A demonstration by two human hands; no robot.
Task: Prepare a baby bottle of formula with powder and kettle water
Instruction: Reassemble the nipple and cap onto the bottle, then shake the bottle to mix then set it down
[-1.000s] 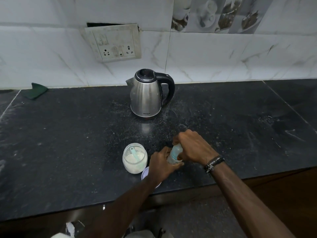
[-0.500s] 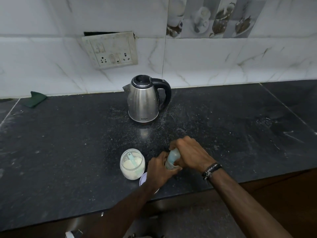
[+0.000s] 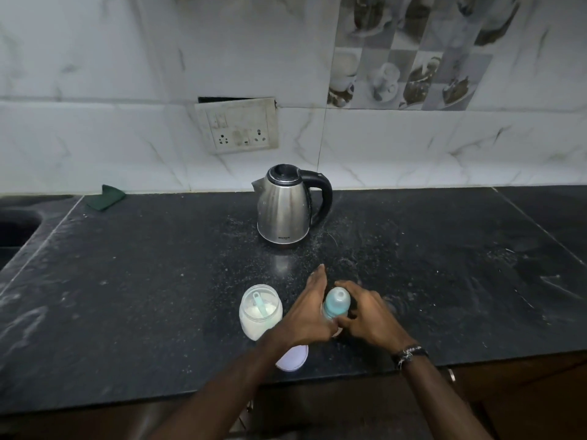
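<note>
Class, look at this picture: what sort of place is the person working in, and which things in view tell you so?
Most likely a home kitchen. A steel electric kettle stands on a dark stone countertop, the tiled wall behind shows cups, and a sink edge appears at far left.

Teal-capped bottle (image 3: 337, 301), apparently; steel-and-black kettle (image 3: 284, 208)

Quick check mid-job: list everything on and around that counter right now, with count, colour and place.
kettle: 1, steel with black handle, back centre of counter
powder jar: 1, clear, open, white powder and pale scoop inside, front centre
jar lid: 1, white, near front edge, partly under left forearm
baby bottle: 1, light blue, upright right of jar
cloth: 1, green, back left
socket panel: 1, white, wall
counter: 1, black
left hand: on bottle's left side, fingers extended
right hand: on bottle's right side
</note>
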